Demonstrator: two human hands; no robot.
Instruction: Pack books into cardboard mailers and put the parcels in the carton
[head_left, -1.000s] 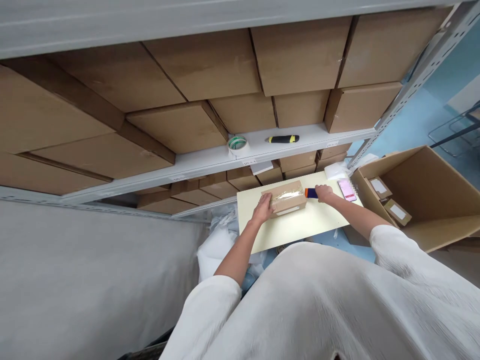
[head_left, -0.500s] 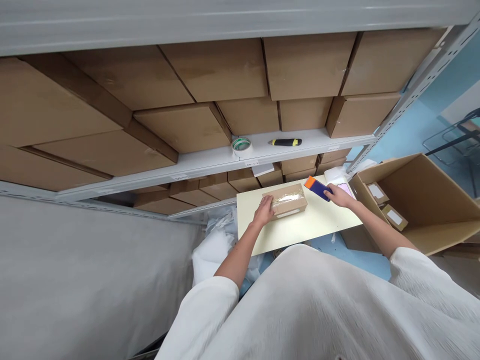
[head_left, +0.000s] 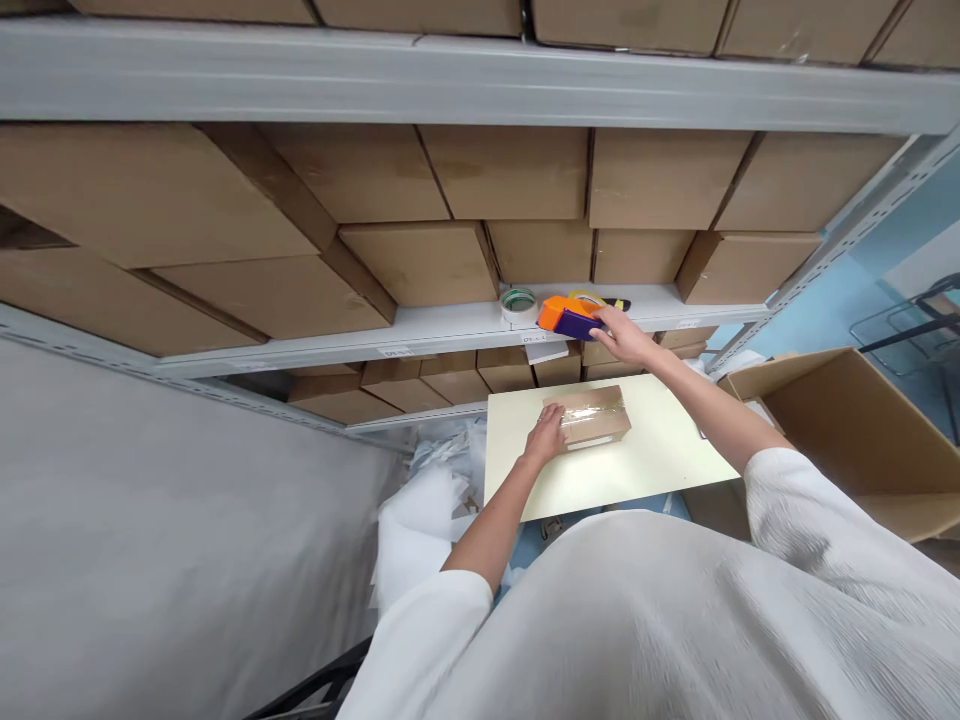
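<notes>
My left hand (head_left: 545, 437) grips the left end of a small cardboard box (head_left: 600, 412), whose top has shiny clear tape along it and whose front side bears a white label. The box lies on a pale yellow board (head_left: 667, 430). My right hand (head_left: 625, 336) is closed on an orange and purple tape dispenser (head_left: 568, 318) at the shelf's front edge. Whether the dispenser rests on the shelf (head_left: 457, 322) I cannot tell. Just left of it is a tape roll (head_left: 518, 305) with a green core. Behind it, the utility knife (head_left: 621, 303) is mostly hidden.
Large cardboard boxes (head_left: 514, 170) fill the grey rack above, and smaller ones (head_left: 427, 378) the level below. At the right stands a big open carton (head_left: 855, 430). White packing sheets (head_left: 416, 520) lie left of the board, beside a grey surface (head_left: 172, 520).
My right hand has carried the tape dispenser from above the board up and left to the shelf. My left hand still grips the box. The view has shifted, showing more of the upper rack.
</notes>
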